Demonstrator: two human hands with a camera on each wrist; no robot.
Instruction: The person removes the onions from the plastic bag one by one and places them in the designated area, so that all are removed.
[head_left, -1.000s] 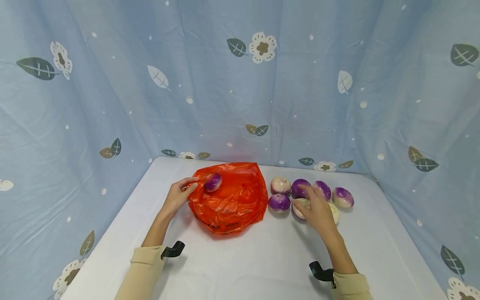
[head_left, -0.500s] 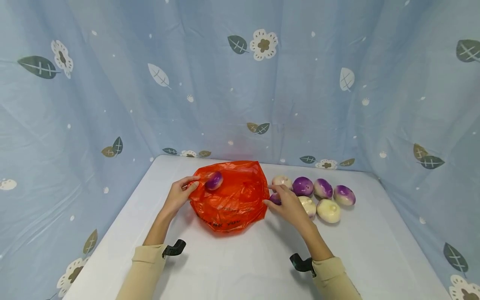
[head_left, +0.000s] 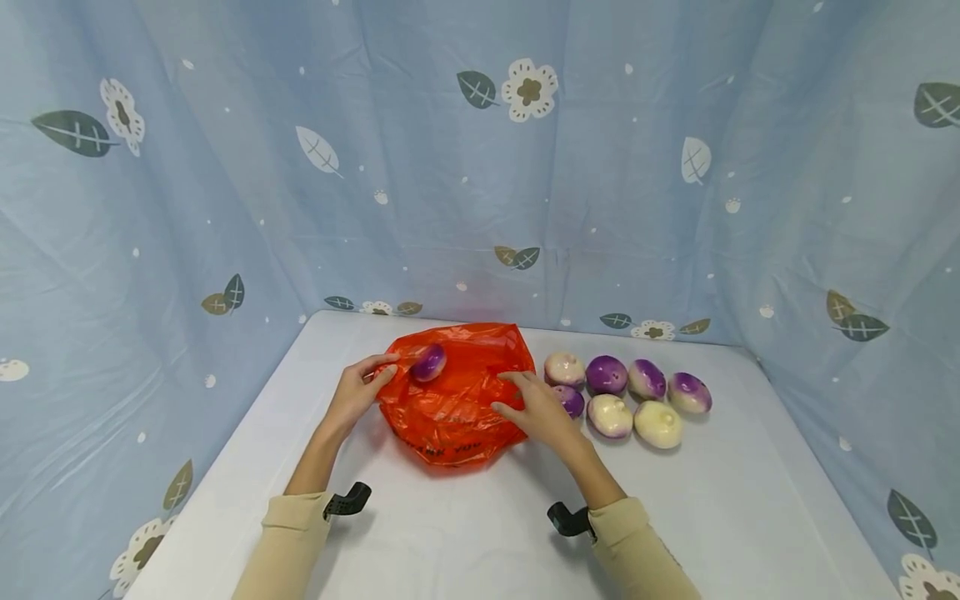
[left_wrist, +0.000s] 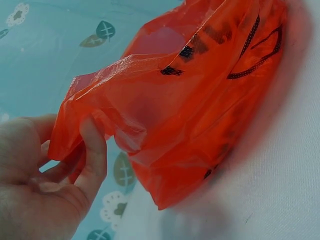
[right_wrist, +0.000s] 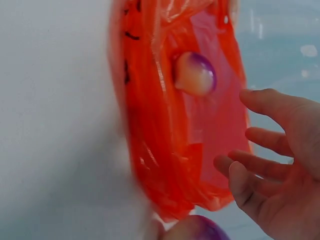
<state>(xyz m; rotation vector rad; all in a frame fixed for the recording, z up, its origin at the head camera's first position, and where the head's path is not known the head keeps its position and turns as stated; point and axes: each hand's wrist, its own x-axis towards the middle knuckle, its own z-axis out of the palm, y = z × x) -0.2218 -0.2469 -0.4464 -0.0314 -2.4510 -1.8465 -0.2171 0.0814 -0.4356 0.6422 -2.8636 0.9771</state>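
A red plastic bag [head_left: 465,408] with black lettering lies with its mouth spread wide. Inside it, near the left rim, sits a purple-and-white turnip [head_left: 429,363], also visible in the right wrist view [right_wrist: 196,74]. My left hand [head_left: 356,390] pinches the bag's left rim between thumb and fingers; the left wrist view shows the red film [left_wrist: 150,105] running out from that grip. Over the bag's right side hovers my right hand [head_left: 534,408], fingers spread and holding nothing. Just right of the bag, a purple turnip [head_left: 568,402] is partly hidden by this hand.
Several more turnips stand in two loose rows on the right, among them a pale one [head_left: 658,424] in front and a purple one [head_left: 606,375] behind. All rest on a white-covered table [head_left: 450,533]. A blue patterned curtain [head_left: 420,167] encloses the back and sides.
My right hand has moved left from above the turnips to the bag's right side, with no turnip in it. The left hand keeps its hold on the rim.
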